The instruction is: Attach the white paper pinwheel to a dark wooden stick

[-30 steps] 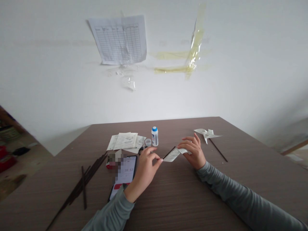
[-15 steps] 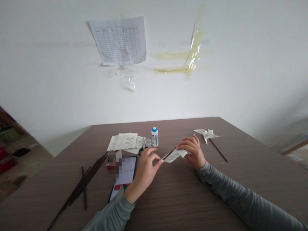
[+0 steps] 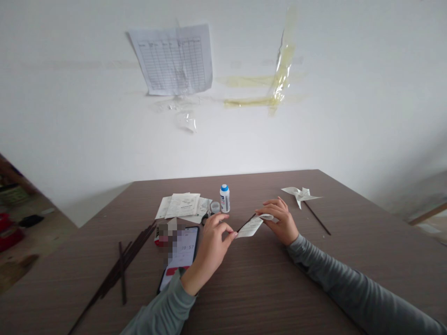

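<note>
Printed white paper (image 3: pixel 250 227) is held above the table between my two hands. Thumb and fingertips of my left hand (image 3: pixel 213 244) pinch its left corner. At the other end, my right hand (image 3: pixel 284 225) grips the paper, whose right part curls over in a loop at the fingers. A thin dark line runs along the paper's upper edge; I cannot tell whether it is a stick or a gap. Farther right lies a paper pinwheel (image 3: pixel 301 195) on a dark stick (image 3: pixel 317 218).
A white glue bottle (image 3: pixel 225 199) with a blue cap stands behind my hands. Left of it are stacked paper sheets (image 3: pixel 183 204), a small round container (image 3: pixel 215 206) and scissors (image 3: pixel 205 218), partly hidden. A phone (image 3: pixel 185 249), a red box (image 3: pixel 161 236) and several dark sticks (image 3: pixel 122 265) lie left.
The paper's right part has curled over into a loop by my right hand, whose fingers have shifted slightly. My left hand keeps its pinch in nearly the same place.
</note>
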`<state>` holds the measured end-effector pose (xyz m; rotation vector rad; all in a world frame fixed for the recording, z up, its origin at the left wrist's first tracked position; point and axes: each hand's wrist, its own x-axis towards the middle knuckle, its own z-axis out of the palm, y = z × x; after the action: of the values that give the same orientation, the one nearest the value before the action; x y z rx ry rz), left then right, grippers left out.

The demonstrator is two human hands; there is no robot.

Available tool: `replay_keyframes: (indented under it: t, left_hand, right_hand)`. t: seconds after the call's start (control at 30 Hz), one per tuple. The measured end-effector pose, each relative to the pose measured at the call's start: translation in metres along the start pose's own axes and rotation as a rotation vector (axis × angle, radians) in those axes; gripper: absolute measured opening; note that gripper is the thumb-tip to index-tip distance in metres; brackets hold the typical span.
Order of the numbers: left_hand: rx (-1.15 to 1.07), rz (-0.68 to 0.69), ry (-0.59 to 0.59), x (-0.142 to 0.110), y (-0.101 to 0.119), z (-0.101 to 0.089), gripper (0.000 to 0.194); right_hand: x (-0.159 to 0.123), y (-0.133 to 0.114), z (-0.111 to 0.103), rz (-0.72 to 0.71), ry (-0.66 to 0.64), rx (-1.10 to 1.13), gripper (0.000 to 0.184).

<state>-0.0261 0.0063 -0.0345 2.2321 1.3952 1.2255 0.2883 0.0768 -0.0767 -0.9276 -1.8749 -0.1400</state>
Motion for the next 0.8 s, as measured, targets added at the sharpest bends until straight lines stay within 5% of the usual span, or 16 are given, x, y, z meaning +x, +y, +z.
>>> replay_keyframes:
  t: [0.5,0.8]
  left_hand:
    - [0.046,-0.022,-0.012,0.003,0.006,-0.006,0.024]
    - [0.087,-0.046,-0.085,-0.001,-0.001,-0.004,0.03]
  right_hand:
    - [0.011,-0.001,-0.01,0.007,-0.099,0.05,0.014]
    - [0.023,-0.006,-0.025,0.026,-0.304,-0.004,0.013]
